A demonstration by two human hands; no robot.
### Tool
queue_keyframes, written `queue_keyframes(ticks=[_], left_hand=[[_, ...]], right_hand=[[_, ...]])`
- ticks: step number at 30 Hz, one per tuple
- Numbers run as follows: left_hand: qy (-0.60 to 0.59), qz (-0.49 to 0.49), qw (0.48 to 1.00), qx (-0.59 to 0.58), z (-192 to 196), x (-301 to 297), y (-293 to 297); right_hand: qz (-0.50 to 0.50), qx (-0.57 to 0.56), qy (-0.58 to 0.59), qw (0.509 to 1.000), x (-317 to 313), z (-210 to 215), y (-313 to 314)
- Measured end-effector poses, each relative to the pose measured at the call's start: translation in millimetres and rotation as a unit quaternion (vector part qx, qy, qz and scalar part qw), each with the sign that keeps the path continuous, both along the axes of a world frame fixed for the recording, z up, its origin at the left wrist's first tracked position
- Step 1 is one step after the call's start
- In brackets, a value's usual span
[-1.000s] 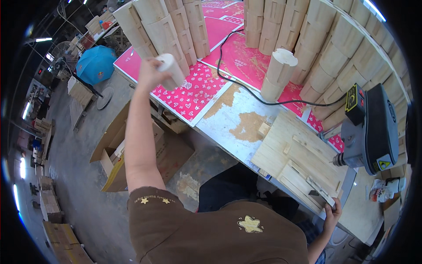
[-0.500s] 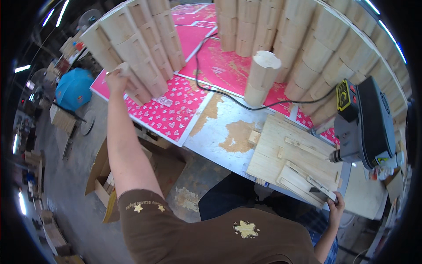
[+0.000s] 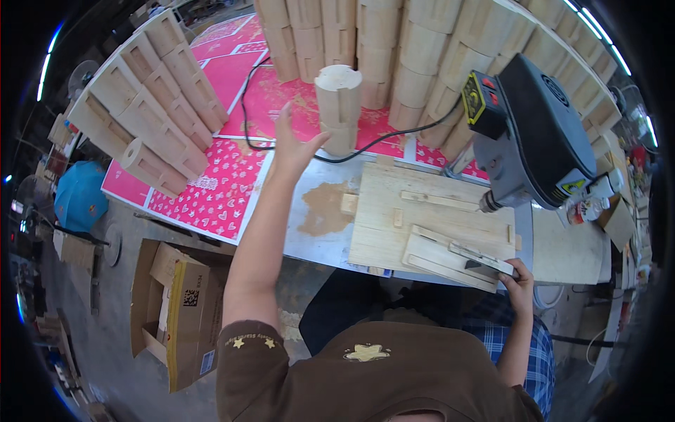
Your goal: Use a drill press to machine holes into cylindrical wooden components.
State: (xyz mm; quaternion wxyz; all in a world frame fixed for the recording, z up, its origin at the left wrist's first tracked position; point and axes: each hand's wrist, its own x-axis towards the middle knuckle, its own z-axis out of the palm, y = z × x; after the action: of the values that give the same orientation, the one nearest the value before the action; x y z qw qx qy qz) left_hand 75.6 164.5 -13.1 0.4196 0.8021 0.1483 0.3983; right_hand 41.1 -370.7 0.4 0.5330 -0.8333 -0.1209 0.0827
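Observation:
My left hand is raised over the table with fingers and thumb spread and nothing in it. Just right of it stands a short stack of two pale wooden cylinders with a slot cut in the side. My right hand grips the near right end of a narrow wooden board that has a strip and a dark piece on top. That board lies at an angle on a flat plywood base with wooden blocks fixed to it. The grey and black drill head hangs above the base's right side, its chuck pointing at it.
Slotted wooden cylinders stand stacked at left, and many more line the back. A black cable crosses the pink patterned sheet. Sawdust lies on the table. A cardboard box stands on the floor at left.
My left hand has left the cylinder at the left stack and swung right, fingers spreading, to beside the middle stack. My right hand keeps its grip on the board. The view has shifted.

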Motion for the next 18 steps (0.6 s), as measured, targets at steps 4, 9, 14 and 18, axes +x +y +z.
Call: queue_keyframes(ticks=[4, 9, 14, 18], left_hand=[[-0.055, -0.045, 0.995, -0.072, -12.8, 66.7, -13.8], [-0.113, -0.133, 0.976, -0.127, -16.7, 65.0, -0.3], [-0.115, -0.036, 0.99, -0.066, 37.4, 12.7, -37.5], [0.064, -0.199, 0.962, -0.175, 70.5, -42.0, -81.0]], right_hand=[[0.004, 0.012, 0.017, 1.0, -9.3, 7.2, 2.2], [0.081, 0.029, 0.046, 0.995, -23.1, 16.2, -12.2], [0.089, 0.061, 0.016, 0.994, -20.7, 28.9, -21.6], [0.038, 0.058, -0.025, 0.997, -8.1, 31.2, -21.4]])
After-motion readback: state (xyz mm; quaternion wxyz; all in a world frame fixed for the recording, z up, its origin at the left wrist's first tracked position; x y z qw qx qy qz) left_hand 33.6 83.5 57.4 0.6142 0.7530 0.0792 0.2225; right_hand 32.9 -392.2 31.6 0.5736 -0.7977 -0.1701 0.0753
